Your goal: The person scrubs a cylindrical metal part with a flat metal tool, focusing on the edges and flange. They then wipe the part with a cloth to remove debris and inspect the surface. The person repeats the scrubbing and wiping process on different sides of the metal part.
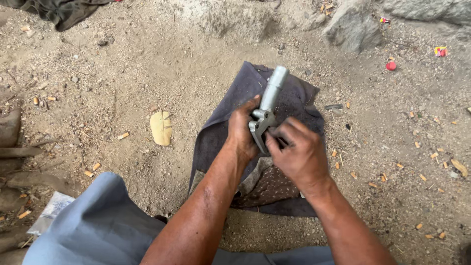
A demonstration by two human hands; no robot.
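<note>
Grey-blue trouser leg [98,221] fills the bottom left, knee bent, w/ both bare forearms reaching fwd over it. Left hand [241,130] is closed round the metal part [265,110], thumb up along its side, gripping it at the bracket end. Right hand [297,149] is curled too, fingers [287,128] bent in and pressing on the lower bracket of the same part; whether it pinches sth small there, can't tell. Metal part = light grey casting: a round tube sticking up and away from the person, w/ a forked bracket at the near end, held tilted just above the dark cloth [230,127]. Cloth is spread flat on the sandy ground [147,78], approx centre of view, greyish-purple; a brownish spotted rag [267,186] lies on its near edge, under the right wrist.

Around: yellowish flat scrap [161,127] left of the cloth, well apart from the hands. Many small tan butts or chips scattered over the dirt, esp. right side. Red cap [391,65] upper right, near a big grey stone [351,27]. Crumpled dark fabric [59,10] in the top left corner. White plastic wrapper [49,213] lies bottom left beside the trouser leg.
</note>
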